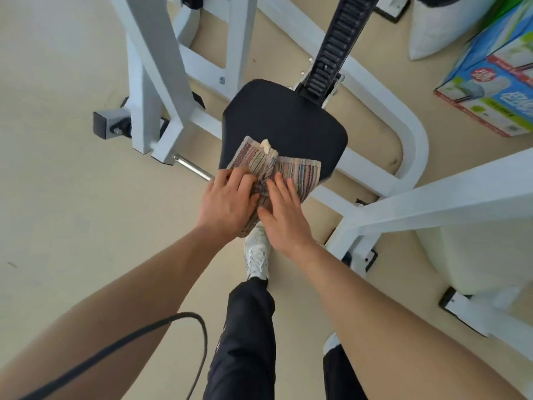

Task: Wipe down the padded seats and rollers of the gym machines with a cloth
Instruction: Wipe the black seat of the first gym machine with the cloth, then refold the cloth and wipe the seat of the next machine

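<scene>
A black padded seat (pixel 284 122) of a white gym machine fills the middle of the view. A striped cloth (pixel 297 171) with a small white tag lies over the seat's near edge and hangs down off it. My left hand (pixel 227 203) presses on the cloth's left part, fingers curled into the fabric. My right hand (pixel 284 215) lies flat on the cloth beside it, fingers spread. Both hands touch each other at the seat's front edge.
White steel frame bars (pixel 161 70) rise at the left and curve round the right (pixel 415 134). A black notched adjustment post (pixel 337 44) stands behind the seat. A printed cardboard box (pixel 496 79) sits at the far right. My white shoe (pixel 256 255) is below the seat. A black cable (pixel 121 345) loops at lower left.
</scene>
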{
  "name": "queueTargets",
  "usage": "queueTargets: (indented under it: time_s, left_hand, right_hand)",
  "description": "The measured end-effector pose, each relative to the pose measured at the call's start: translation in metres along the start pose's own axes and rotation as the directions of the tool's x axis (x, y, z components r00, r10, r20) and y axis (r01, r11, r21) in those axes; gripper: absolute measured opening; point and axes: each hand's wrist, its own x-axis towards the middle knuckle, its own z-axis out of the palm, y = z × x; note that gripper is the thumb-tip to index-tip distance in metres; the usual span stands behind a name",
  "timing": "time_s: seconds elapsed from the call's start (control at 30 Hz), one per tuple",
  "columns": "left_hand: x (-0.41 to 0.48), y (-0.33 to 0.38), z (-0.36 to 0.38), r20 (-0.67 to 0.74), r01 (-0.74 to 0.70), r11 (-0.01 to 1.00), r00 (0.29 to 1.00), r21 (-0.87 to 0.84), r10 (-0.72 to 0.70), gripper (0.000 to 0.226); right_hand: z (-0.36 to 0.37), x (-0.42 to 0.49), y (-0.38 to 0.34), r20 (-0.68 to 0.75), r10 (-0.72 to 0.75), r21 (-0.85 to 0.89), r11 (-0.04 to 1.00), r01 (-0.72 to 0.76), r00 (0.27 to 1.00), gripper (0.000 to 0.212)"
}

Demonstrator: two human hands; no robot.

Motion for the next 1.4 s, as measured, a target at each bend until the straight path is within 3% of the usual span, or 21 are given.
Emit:
queueTargets:
  time_s: [0.1,0.2,0.27,0.37,0.5,0.63,0.73,0.8,0.87,0.97,1.03,1.13,1.3,1.4]
  left_hand:
    - [-0.003,0.016,-0.022,0.103,0.226,0.948,0.973,-0.222,-0.208,0.014]
    - [-0.011,0.031,-0.054,0.264,0.399,0.77,0.916,-0.499,-0.304,0.013]
    - [-0.021,0.044,-0.081,0.312,0.365,0.726,0.925,-0.582,-0.215,0.014]
    - [-0.039,0.063,-0.131,0.361,0.302,0.663,0.931,-0.685,-0.052,0.019]
    - [-0.055,0.074,-0.194,0.437,0.258,0.614,0.885,-0.746,0.159,0.029]
    - [-0.066,0.082,-0.262,0.47,0.221,0.587,0.826,-0.779,0.312,0.032]
    - [-0.075,0.094,-0.308,0.544,0.293,0.566,0.765,-0.771,0.345,0.021]
    - [-0.082,0.108,-0.336,0.595,0.367,0.516,0.701,-0.774,0.393,0.011]
    - [-0.09,0.122,-0.358,0.606,0.398,0.484,0.676,-0.779,0.419,0.022]
    - [-0.101,0.148,-0.378,0.596,0.414,0.484,0.738,-0.771,0.317,0.048]
    - [-0.113,0.167,-0.387,0.537,0.376,0.496,0.81,-0.783,0.234,0.037]
    - [-0.142,0.197,-0.401,0.413,0.222,0.566,0.88,-0.794,0.234,0.025]
    - [-0.191,0.25,-0.392,0.34,0.173,0.634,0.928,-0.754,0.151,0.016]
    - [-0.219,0.285,-0.374,0.399,0.123,0.76,0.897,-0.639,0.191,0.049]
  right_hand:
    - [-0.011,-0.011,-0.024,0.045,0.15,0.322,0.934,-0.157,0.988,0.05]
    - [-0.036,-0.027,-0.047,0.114,0.273,0.484,0.824,-0.293,0.955,0.032]
    - [-0.058,-0.043,-0.06,0.134,0.332,0.522,0.777,-0.351,0.934,0.028]
    - [-0.094,-0.076,-0.074,0.09,0.404,0.402,0.821,-0.405,0.91,0.036]
    - [-0.146,-0.12,-0.092,0.128,0.393,0.216,0.885,-0.412,0.911,0.071]
    - [-0.198,-0.165,-0.113,0.134,0.393,0.2,0.888,-0.413,0.91,0.041]
    - [-0.236,-0.204,-0.139,0.043,0.393,0.257,0.884,-0.39,0.918,0.008]
    - [-0.254,-0.228,-0.152,-0.016,0.399,0.298,0.877,-0.377,0.917,0.004]
    - [-0.265,-0.251,-0.161,-0.049,0.393,0.337,0.872,-0.355,0.918,0.015]
    - [-0.279,-0.288,-0.171,-0.113,0.354,0.374,0.881,-0.29,0.928,0.028]
    - [-0.286,-0.316,-0.173,-0.165,0.32,0.352,0.902,-0.248,0.933,0.037]
    - [-0.294,-0.364,-0.166,-0.224,0.335,0.249,0.928,-0.279,0.915,0.044]
    - [-0.303,-0.458,-0.138,-0.326,0.379,0.189,0.924,-0.333,0.866,0.028]
    - [-0.309,-0.512,-0.128,-0.326,0.314,0.302,0.929,-0.216,0.892,0.039]
